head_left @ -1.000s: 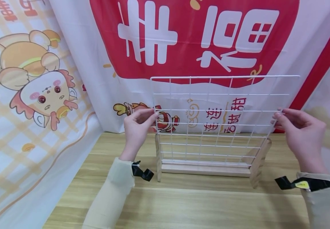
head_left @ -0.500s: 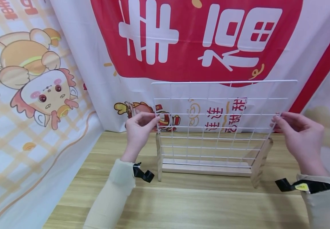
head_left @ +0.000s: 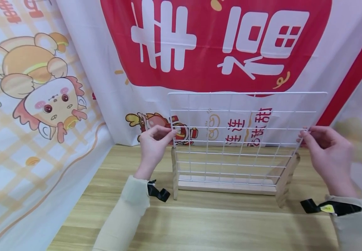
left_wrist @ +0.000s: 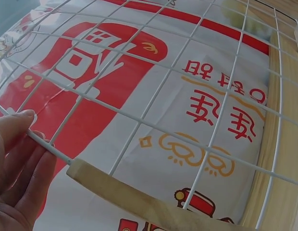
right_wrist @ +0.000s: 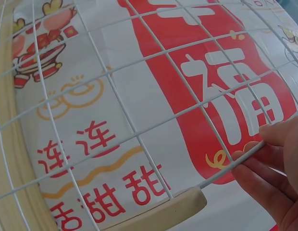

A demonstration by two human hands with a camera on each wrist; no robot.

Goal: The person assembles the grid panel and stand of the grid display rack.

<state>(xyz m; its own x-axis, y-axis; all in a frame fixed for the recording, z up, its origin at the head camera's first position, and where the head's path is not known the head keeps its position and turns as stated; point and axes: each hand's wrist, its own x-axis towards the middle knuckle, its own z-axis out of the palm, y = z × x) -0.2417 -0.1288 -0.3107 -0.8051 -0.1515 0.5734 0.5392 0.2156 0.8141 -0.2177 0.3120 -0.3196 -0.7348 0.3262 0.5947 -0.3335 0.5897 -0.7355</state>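
Observation:
A white wire grid panel (head_left: 211,128) stands upright between the two side posts of a light wooden stand (head_left: 228,187). My left hand (head_left: 155,143) pinches the panel's left edge wire between thumb and fingers, just above the left post. On the opposite edge, my right hand (head_left: 330,153) pinches the wire in the same way, above the right post. In the left wrist view, the left thumb and fingers (left_wrist: 31,168) close round the edge wire near the rounded post end (left_wrist: 110,185). The right wrist view has the right fingers (right_wrist: 264,178) on the wire beside the other post end (right_wrist: 187,207).
The stand rests on a wood-grain table (head_left: 231,226). Behind it hangs a white cloth with a large red printed patch (head_left: 206,45). A cartoon-printed cloth (head_left: 43,87) covers the left side. Black straps (head_left: 159,191) cross both sleeve cuffs.
The grid panel has moved down a little between the posts, its top edge lower than before. Both hands have come down with it, keeping their pinch on the side wires.

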